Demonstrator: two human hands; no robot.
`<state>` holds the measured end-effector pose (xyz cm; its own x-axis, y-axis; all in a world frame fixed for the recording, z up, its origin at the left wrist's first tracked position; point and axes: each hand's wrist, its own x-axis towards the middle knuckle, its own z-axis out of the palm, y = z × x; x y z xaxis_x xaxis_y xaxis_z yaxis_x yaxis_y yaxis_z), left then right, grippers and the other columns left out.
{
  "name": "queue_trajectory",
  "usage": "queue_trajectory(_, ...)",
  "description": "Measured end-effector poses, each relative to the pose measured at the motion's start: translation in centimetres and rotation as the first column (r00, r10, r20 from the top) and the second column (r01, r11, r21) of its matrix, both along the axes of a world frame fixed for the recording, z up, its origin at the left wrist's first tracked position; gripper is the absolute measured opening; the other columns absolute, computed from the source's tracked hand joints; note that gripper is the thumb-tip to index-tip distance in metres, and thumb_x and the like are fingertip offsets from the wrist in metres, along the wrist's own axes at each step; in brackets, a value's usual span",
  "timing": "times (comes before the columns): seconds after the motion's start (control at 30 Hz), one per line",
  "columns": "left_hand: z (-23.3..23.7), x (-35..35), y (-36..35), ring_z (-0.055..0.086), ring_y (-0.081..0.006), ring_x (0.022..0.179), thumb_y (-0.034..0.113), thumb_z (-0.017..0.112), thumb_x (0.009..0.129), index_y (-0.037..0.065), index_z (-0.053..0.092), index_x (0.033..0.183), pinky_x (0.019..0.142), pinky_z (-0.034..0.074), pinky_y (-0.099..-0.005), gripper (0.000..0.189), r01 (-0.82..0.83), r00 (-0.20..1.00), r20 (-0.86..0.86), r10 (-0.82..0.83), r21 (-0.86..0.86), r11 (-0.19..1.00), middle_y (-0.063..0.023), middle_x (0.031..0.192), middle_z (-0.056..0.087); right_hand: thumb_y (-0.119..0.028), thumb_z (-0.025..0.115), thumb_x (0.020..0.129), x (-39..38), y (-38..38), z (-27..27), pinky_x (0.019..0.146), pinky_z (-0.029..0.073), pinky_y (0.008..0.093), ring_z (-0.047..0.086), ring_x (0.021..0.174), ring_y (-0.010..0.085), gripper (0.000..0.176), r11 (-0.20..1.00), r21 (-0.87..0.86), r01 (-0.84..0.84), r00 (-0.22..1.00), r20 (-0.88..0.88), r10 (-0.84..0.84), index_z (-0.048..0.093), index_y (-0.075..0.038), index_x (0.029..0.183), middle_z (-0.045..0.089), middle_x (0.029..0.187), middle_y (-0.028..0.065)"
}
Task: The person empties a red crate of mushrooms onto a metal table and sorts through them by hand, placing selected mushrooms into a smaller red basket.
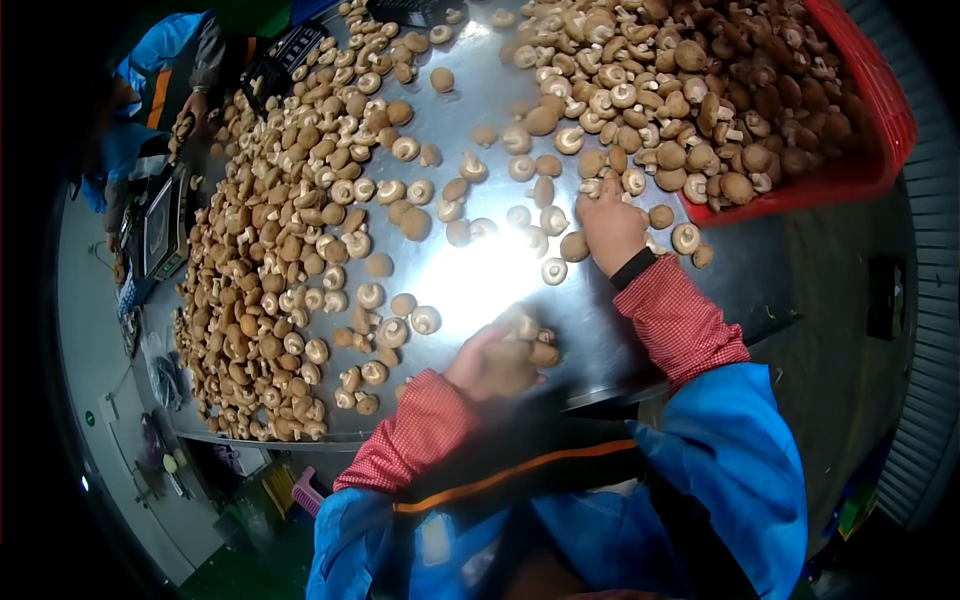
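Near the front edge of the metal table (560,330), my left hand (490,362) is curled around several brown-capped mushrooms (543,354); motion blurs part of it. My right hand (612,228) reaches forward to the loose mushrooms beside the red crate. Its fingers are bent together on a mushroom (590,187) with a pale stem, though the fingertips are partly hidden. Other single mushrooms (554,270) lie scattered on the metal between and ahead of my hands.
A red crate (895,140) on its side spills a big heap of mushrooms (690,100) at the right. Another wide pile (270,260) covers the table's left. Beyond it are a scale (165,225), a black tray (285,60) and another person's hand (193,108).
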<state>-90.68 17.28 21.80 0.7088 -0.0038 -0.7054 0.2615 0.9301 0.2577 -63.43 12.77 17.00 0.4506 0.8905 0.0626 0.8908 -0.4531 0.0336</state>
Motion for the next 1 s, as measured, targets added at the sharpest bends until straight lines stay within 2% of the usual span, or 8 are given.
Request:
queue_trajectory(0.17, -0.1, -1.9, 0.4, 0.054, -0.0364, 0.122, 0.045, 0.051, 0.091, 0.012, 0.044, 0.141, 0.096, 0.049, -0.0561, 0.06, -0.049, 0.998, 0.033, 0.048, 0.047, 0.998, -0.0168, 0.137, 0.053, -0.011, 0.059, 0.086, 1.5, 0.0, 0.8, 0.064, 0.053, 0.0465, 0.068, 0.078, 0.0364, 0.027, 0.991, -0.127, -0.045, 0.965, -0.261, 0.011, 0.062, -0.013, 0.113, 0.066, 0.09, 0.0195)
queue_trajectory(0.33, -0.1, -5.7, 0.6, 0.058, -0.0362, 0.117, 0.039, 0.056, 0.089, 0.013, 0.045, 0.138, 0.088, 0.055, -0.052, 0.056, -0.12, 0.987, 0.104, 0.124, -0.051, 0.992, -0.0192, 0.132, 0.054, -0.011, 0.071, 0.077, 1.5, -1.4, 3.7, 0.07, 0.053, 0.0464, 0.065, 0.08, 0.04, 0.047, 0.99, 0.108, -0.092, 0.887, -0.442, 0.131, 0.064, -0.015, 0.122, 0.065, 0.095, 0.0216)
queue_trajectory(0.47, 2.3, -11.1, 1.4, 0.061, -0.0324, 0.114, 0.032, 0.062, 0.091, 0.013, 0.049, 0.138, 0.095, 0.052, -0.0483, 0.053, -0.139, 0.959, 0.236, 0.158, -0.095, 0.986, -0.0156, 0.128, 0.059, -0.007, 0.073, 0.079, -2.2, -1.4, 7.9, 0.088, 0.052, 0.0367, 0.063, 0.103, 0.0269, 0.056, 0.961, 0.194, -0.198, 0.5, -0.823, 0.27, 0.059, -0.014, 0.134, 0.062, 0.12, 0.0145)
queue_trajectory(0.5, 2.2, -12.8, 1.1, 0.062, -0.0361, 0.108, 0.036, 0.063, 0.085, 0.012, 0.049, 0.133, 0.08, 0.058, -0.048, 0.055, -0.136, 0.969, 0.197, 0.152, -0.091, 0.986, -0.0206, 0.121, 0.057, -0.007, 0.073, 0.081, -4.1, -1.0, 8.1, 0.094, 0.049, 0.0368, 0.059, 0.113, 0.0247, 0.057, 0.951, 0.186, -0.247, 0.353, -0.897, 0.267, 0.058, -0.014, 0.135, 0.061, 0.126, 0.0111)
queue_trajectory(0.63, 2.7, -21.4, 0.3, 0.062, -0.0369, 0.113, 0.031, 0.064, 0.087, 0.012, 0.044, 0.141, 0.084, 0.059, -0.0502, 0.061, -0.071, 0.996, -0.05, 0.068, -0.072, 0.995, -0.0206, 0.131, 0.057, -0.029, 0.068, 0.087, -14.4, 1.7, 6.3, 0.083, 0.052, 0.0397, 0.064, 0.098, 0.0297, 0.041, 0.67, 0.432, -0.603, -0.004, -0.842, 0.539, 0.064, -0.011, 0.123, 0.065, 0.106, 0.0156)
queue_trajectory(0.7, 2.8, -25.7, -1.0, 0.062, -0.0352, 0.116, 0.031, 0.062, 0.091, 0.012, 0.039, 0.146, 0.089, 0.057, -0.0513, 0.063, -0.061, 0.985, -0.164, 0.046, -0.089, 0.994, -0.0184, 0.135, 0.057, -0.035, 0.066, 0.087, -20.2, 2.6, 7.6, 0.077, 0.053, 0.0404, 0.068, 0.085, 0.031, 0.042, 0.631, 0.453, -0.629, -0.302, -0.891, 0.339, 0.063, -0.011, 0.122, 0.068, 0.092, 0.017)
queue_trajectory(0.87, -1.5, -35.7, -7.2, 0.066, -0.0266, 0.101, 0.029, 0.065, 0.094, 0.012, 0.048, 0.141, 0.084, 0.058, -0.0415, 0.053, -0.203, 0.894, -0.408, 0.187, 0.004, 0.979, -0.0136, 0.119, 0.065, -0.035, 0.058, 0.094, -32.0, 1.5, 4.9, 0.079, 0.051, 0.0461, 0.066, 0.087, 0.0392, 0.046, 0.277, 0.429, -0.86, -0.403, -0.903, 0.148, 0.054, -0.006, 0.131, 0.068, 0.094, 0.0218)
queue_trajectory(1.0, -6.7, -40.0, -13.6, 0.065, -0.0242, 0.101, 0.027, 0.064, 0.096, 0.009, 0.05, 0.14, 0.08, 0.058, -0.0376, 0.049, 0.081, 0.567, -0.77, 0.292, 0.405, 0.911, -0.0124, 0.122, 0.064, -0.036, 0.054, 0.097, -34.7, 1.2, 3.0, 0.084, 0.05, 0.0477, 0.064, 0.095, 0.0411, 0.05, 0.378, 0.317, -0.87, -0.298, -0.948, 0.111, 0.05, -0.006, 0.136, 0.065, 0.104, 0.0269)
